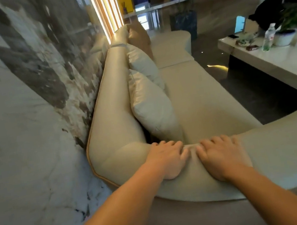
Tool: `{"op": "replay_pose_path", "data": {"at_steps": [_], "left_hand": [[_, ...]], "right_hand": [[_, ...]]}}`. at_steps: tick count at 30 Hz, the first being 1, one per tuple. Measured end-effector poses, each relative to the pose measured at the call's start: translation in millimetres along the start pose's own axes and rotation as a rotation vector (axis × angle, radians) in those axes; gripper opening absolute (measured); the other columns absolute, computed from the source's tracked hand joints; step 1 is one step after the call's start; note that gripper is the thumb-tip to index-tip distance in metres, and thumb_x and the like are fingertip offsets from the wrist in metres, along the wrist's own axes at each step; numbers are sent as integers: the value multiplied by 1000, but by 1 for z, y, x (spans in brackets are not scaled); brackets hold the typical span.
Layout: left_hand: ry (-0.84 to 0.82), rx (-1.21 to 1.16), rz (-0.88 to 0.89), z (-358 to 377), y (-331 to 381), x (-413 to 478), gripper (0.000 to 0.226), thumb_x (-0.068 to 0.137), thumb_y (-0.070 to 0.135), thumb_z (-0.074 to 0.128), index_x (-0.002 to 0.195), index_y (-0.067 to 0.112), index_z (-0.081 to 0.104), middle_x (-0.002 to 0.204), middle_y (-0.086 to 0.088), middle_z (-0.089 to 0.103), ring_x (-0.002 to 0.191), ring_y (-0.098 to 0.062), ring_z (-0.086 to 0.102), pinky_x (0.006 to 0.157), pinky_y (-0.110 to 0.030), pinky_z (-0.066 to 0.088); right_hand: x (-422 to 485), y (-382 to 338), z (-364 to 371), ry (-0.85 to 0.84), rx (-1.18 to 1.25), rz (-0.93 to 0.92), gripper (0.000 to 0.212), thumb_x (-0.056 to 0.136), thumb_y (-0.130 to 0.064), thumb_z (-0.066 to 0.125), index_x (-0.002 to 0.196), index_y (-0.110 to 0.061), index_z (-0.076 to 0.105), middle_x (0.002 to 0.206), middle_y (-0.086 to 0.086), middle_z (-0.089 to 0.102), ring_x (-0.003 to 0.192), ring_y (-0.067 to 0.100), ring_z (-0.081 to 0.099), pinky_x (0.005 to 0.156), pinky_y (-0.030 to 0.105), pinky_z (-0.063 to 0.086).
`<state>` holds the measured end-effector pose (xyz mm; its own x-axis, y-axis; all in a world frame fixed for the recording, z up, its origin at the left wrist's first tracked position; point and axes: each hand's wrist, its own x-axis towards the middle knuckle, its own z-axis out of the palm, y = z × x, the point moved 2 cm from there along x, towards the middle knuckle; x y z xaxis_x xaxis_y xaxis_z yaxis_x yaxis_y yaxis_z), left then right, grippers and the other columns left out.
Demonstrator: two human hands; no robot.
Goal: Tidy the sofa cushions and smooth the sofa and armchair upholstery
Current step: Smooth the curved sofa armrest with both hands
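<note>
A long cream leather sofa [195, 92] runs away from me along the marble wall. Its near armrest [279, 149] curves across the lower frame. My left hand [168, 160] and my right hand [223, 155] lie palm down side by side on top of this armrest, fingers spread and pressing the leather, which is bunched into a small fold between them. Neither hand holds anything. Two cream cushions lean against the backrest, the nearer one [152, 105] and one behind it [143, 64]. A tan cushion [139, 35] stands at the far end.
The marble wall [16, 114] runs close along the sofa's left side. A low pale coffee table [277, 63] stands at the right with a water bottle [268, 37], a potted plant [287, 32] and small items. Dark glossy floor lies between sofa and table.
</note>
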<state>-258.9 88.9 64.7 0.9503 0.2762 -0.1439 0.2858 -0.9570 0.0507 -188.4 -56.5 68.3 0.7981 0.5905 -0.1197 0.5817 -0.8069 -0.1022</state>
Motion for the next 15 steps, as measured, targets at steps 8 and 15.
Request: {"op": "replay_pose_path", "data": {"at_steps": [8,15], "left_hand": [[-154,-289,-344,-28,98,-108,58,99,50,34,148,21,37,157,-4,35,143,-30,28,113,-43,27],[-504,16,-22,-113,270,-220,28,96,33,41,87,14,59,86,-5,57,80,-30,58,67,-38,47]], "right_hand": [[-127,79,-40,-251,-273,-268,71,98,-38,42,158,-30,3,167,9,5,149,40,17,113,55,29],[-275,191,-152,-616,-142,-128,36,98,-30,43,122,-10,60,128,17,59,111,38,59,91,45,51]]}}
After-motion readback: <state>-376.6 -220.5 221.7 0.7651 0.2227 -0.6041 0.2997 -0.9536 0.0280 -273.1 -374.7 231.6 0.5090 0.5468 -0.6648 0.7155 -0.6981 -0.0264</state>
